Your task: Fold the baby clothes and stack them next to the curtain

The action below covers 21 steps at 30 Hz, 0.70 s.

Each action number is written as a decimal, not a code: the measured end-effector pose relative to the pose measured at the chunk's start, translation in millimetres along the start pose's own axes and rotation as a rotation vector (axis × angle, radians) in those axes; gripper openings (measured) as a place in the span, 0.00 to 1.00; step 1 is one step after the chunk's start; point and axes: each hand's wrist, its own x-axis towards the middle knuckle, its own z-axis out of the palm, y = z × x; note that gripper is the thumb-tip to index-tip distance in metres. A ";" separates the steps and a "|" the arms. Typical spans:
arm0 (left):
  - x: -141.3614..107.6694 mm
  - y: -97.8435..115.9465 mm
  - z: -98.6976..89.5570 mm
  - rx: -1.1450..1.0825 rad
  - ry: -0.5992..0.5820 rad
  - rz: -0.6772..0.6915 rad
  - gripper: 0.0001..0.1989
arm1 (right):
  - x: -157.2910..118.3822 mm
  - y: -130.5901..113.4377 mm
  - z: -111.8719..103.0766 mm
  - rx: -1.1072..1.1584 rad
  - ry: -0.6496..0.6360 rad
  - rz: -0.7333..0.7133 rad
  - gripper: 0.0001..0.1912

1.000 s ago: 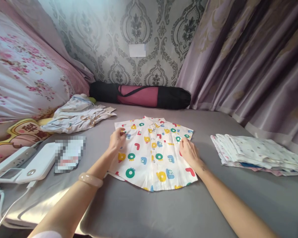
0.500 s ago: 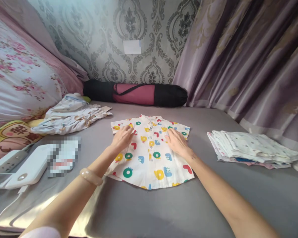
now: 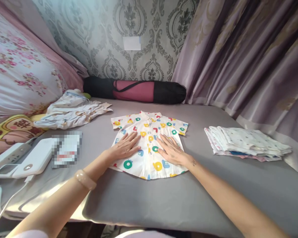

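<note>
A pillow-like bundle of white cloth with pink flowers (image 3: pixel 17 71) leans at the far left. Below it lies a yellow and pink cartoon cushion (image 3: pixel 15 130), and nearer still a white power strip (image 3: pixel 11 155) sits just beside a white device with a small screen (image 3: pixel 34 162), a white cable plugged into its near edge. A flat item, blurred out by pixelation (image 3: pixel 67 148), lies to the right of the device. Behind these, a crumpled heap of pale clothes (image 3: pixel 72 110) rests on the grey sheet (image 3: pixel 149 205).

The left hand (image 3: pixel 125 145), with a pale bangle (image 3: pixel 85 179) on its forearm, lies palm down on the children's shirt (image 3: pixel 149 165), its fingers spread. The shirt is flat on the sheet, in the middle, front up, collar away from the person, its short sleeves out to the sides; it is white with colourful shapes. Beyond it, a long black and maroon bag (image 3: pixel 134 91) lies along the patterned wall (image 3: pixel 154 29). The right hand (image 3: pixel 171 150) is also palm down on the shirt, across the button line from the left, its fingers spread. Well apart to the right, a stack of folded pale clothes (image 3: pixel 248 142) lies near the purple curtain (image 3: pixel 238 59).
</note>
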 end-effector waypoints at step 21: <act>-84.9 45.1 -40.2 -0.181 -0.024 0.029 0.21 | -107.0 -70.2 -26.0 0.330 -0.212 -0.353 0.22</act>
